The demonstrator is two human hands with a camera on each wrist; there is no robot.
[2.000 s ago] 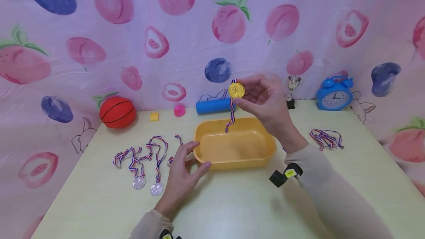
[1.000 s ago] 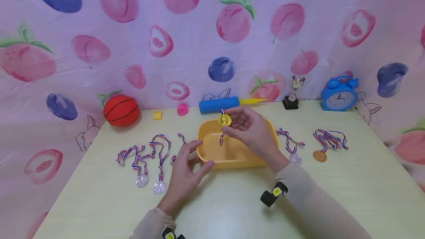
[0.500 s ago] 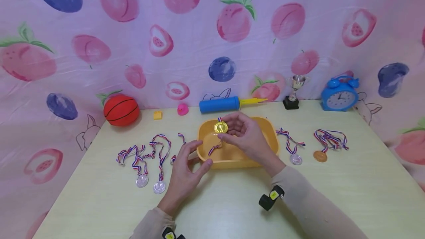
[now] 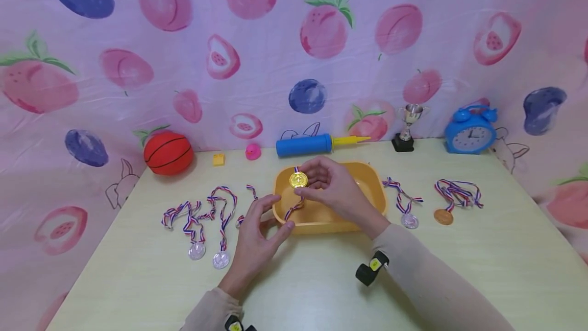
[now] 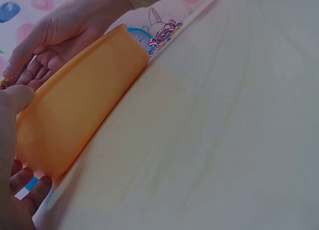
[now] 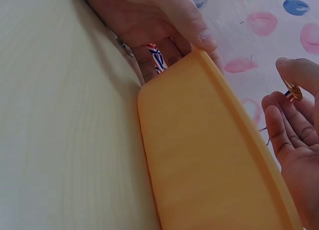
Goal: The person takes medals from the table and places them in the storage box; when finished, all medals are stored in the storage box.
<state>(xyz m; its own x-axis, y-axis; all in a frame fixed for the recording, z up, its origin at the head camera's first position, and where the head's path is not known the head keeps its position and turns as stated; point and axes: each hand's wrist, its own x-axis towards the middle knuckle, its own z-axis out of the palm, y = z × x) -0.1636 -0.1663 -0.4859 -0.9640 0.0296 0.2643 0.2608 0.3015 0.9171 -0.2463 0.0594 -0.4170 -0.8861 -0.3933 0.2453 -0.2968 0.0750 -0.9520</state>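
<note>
In the head view, my right hand point(image 4: 337, 190) pinches a gold medal point(image 4: 298, 180) between thumb and fingers over the left part of a yellow-orange tray point(image 4: 321, 227). The medal's striped ribbon point(image 4: 295, 209) dangles down into the tray. My left hand point(image 4: 253, 241) holds the tray's left end, its thumb at the front corner and its fingers around the side. The right wrist view shows that left thumb point(image 6: 199, 36) against the rim, with a piece of striped ribbon point(image 6: 158, 58) behind the hand. The medal point(image 6: 293, 90) appears edge-on there.
Two silver medals point(image 4: 197, 250) point(image 4: 221, 259) with ribbons lie left of the tray. A silver medal point(image 4: 410, 220) and a bronze medal point(image 4: 443, 216) lie right. Behind stand a red ball point(image 4: 168, 152), yellow block point(image 4: 218, 159), pink duck point(image 4: 252, 151), blue pump point(image 4: 303, 145), trophy point(image 4: 404, 129) and alarm clock point(image 4: 470, 131).
My right hand has lowered the gold medal from above the tray's back edge and moved it left, and its ribbon now hangs inside the tray. My left hand has stayed at the tray's left end.
</note>
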